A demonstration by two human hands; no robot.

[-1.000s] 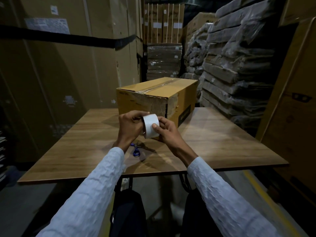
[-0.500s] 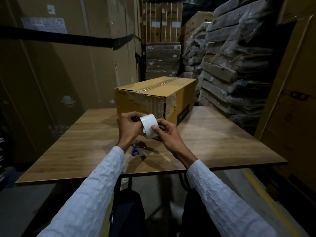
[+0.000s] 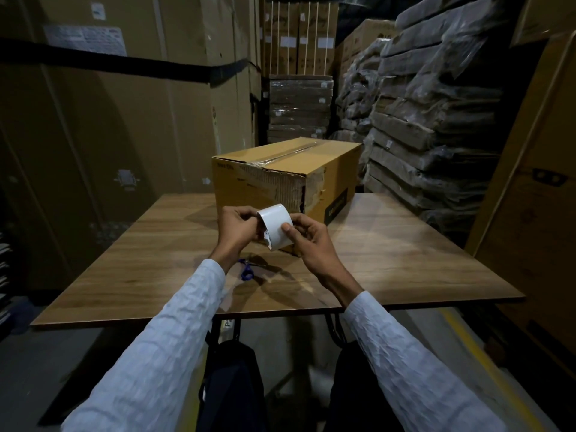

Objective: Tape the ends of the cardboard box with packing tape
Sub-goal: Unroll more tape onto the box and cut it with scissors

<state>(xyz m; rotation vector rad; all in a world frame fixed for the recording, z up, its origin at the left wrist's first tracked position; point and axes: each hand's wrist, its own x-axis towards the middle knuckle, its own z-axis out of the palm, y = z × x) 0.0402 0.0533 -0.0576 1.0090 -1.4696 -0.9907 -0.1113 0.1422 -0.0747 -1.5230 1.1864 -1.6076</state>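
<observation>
A closed brown cardboard box (image 3: pixel 280 176) lies on the wooden table (image 3: pixel 405 244), its near end scuffed, with clear tape along the top seam. In front of that end I hold a white roll of packing tape (image 3: pixel 276 224) above the table. My left hand (image 3: pixel 235 232) grips the roll's left side. My right hand (image 3: pixel 307 236) holds the right side, thumb pressed on the roll's outer face. Blue-handled scissors (image 3: pixel 247 271) lie on the table just below my hands, partly hidden by my left wrist.
Tall cardboard cartons (image 3: pixel 109 135) stand at the left. Wrapped flat packs (image 3: pixel 436 104) are stacked to the right behind the table, with a big carton (image 3: pixel 536 198) at far right. More stacked cartons (image 3: pixel 299 88) stand behind. My dark-trousered legs (image 3: pixel 230 385) are below the table's near edge.
The roll has been turned slightly in my hands and my right thumb has shifted on its face. The view has tipped a little; the box and scissors have stayed put.
</observation>
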